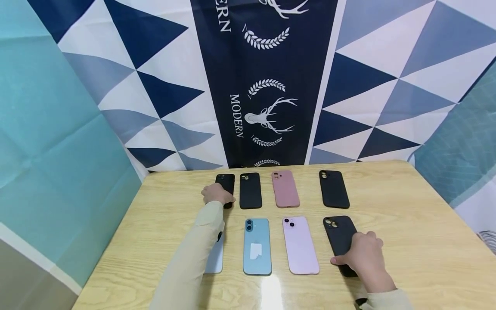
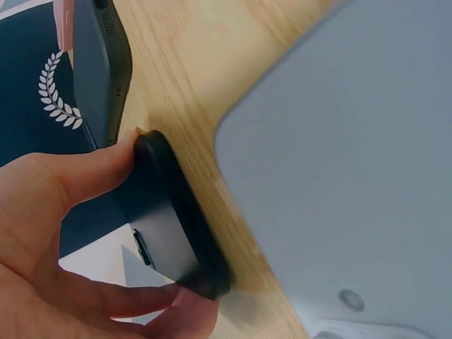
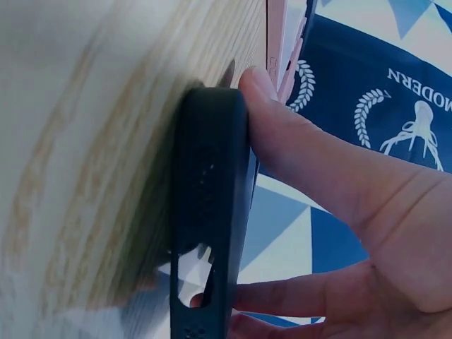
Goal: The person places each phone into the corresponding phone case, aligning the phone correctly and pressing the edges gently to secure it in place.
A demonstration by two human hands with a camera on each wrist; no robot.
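Observation:
At the back left of the table, my left hand (image 1: 218, 194) grips a glossy black phone (image 1: 228, 183) by its edges. The left wrist view has the thumb on one side of this phone (image 2: 173, 233) and the fingers on the other. At the front right, my right hand (image 1: 366, 256) holds a black phone case (image 1: 339, 234) across its near half. In the right wrist view, the thumb lies along one side of the case (image 3: 208, 169), with fingers at the other. Whether either piece is lifted cannot be told.
Along the back lie a black case (image 1: 250, 191), a pink case (image 1: 286, 189) and another black case (image 1: 334, 189). In front are a blue phone (image 1: 257, 232), a lilac phone (image 1: 301, 247) and a pale phone (image 1: 215, 258), partly under my left sleeve. A patterned cloth (image 1: 267, 64) hangs behind the table.

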